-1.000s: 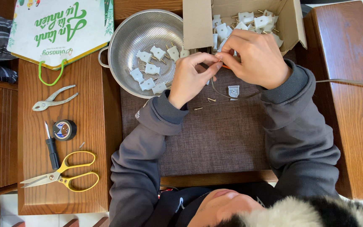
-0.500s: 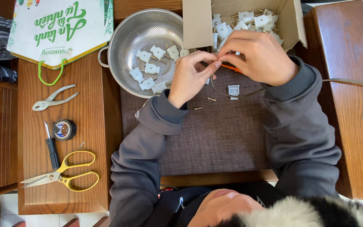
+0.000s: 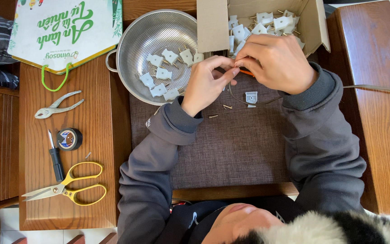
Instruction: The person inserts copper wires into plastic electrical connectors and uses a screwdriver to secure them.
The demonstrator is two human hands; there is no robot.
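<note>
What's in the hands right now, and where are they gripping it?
Both hands, left hand and right hand, pinch a small orange piece between their fingertips. Only its middle shows; what it is cannot be told.

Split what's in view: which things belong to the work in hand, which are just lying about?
In use:
left hand and right hand, pinching a small part with an orange tool
cardboard box of white clips
colander holding clips
loose clip and small nails on the mat

Lying about:
pliers
tape roll
screwdriver
scissors
paper bag
</note>
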